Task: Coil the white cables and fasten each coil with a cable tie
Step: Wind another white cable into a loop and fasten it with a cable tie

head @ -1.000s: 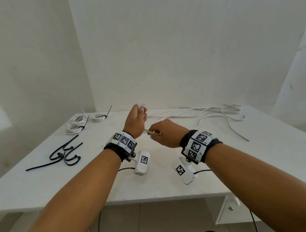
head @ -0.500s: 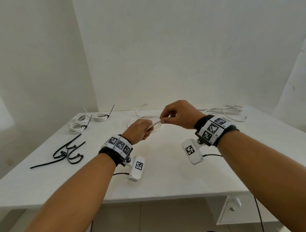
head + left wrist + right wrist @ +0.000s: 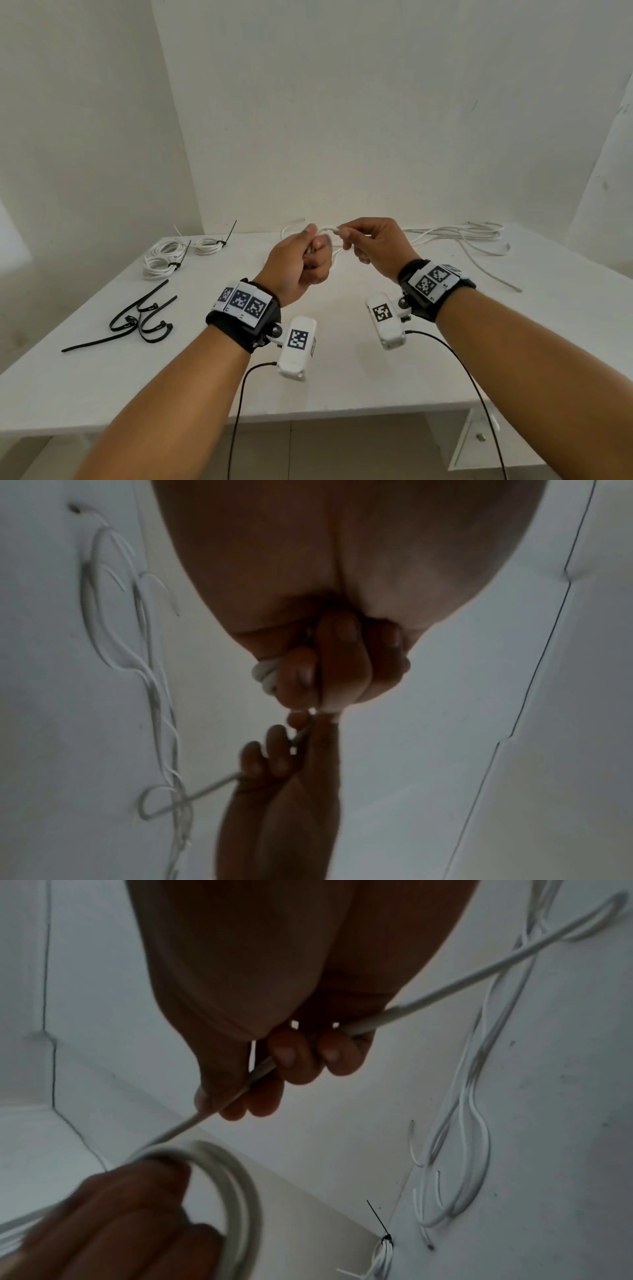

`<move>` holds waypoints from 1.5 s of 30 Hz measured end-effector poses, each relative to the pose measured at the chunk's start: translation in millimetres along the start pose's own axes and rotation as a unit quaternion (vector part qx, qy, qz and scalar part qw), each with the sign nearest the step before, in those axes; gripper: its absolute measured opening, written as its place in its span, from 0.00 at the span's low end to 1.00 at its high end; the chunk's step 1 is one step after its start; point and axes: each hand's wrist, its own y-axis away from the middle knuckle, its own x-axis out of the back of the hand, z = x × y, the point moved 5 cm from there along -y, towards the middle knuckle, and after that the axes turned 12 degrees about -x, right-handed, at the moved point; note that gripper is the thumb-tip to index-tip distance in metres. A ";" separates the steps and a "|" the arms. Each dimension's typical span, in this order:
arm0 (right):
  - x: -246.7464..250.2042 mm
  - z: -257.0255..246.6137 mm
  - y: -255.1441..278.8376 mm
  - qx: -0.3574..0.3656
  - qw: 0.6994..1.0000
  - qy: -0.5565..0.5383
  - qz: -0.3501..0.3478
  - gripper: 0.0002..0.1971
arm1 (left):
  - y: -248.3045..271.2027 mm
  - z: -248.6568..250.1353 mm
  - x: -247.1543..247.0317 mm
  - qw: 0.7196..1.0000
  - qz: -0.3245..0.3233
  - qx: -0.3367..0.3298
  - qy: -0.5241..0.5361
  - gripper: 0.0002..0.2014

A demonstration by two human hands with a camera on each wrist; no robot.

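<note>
Right hand [image 3: 375, 246] has swung back beside left hand [image 3: 298, 265]; both grip white cable [image 3: 428, 999].

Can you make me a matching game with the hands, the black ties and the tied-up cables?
Things:
1. left hand
2. right hand
3. loose black cable ties
4. tied cable coils

Where or how:
A. far left corner of the table
B. grips the loops of the white cable
C. pinches the cable's straight run
D. lying on the table's left side, nearer the front

Pairs: 1-B, 2-C, 3-D, 4-A
</note>
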 end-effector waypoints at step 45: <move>-59.9 9.0 22.4 0.026 0.888 0.446 -0.106 0.13 | -34.2 -20.1 33.5 0.895 0.102 -0.070 -0.429 0.15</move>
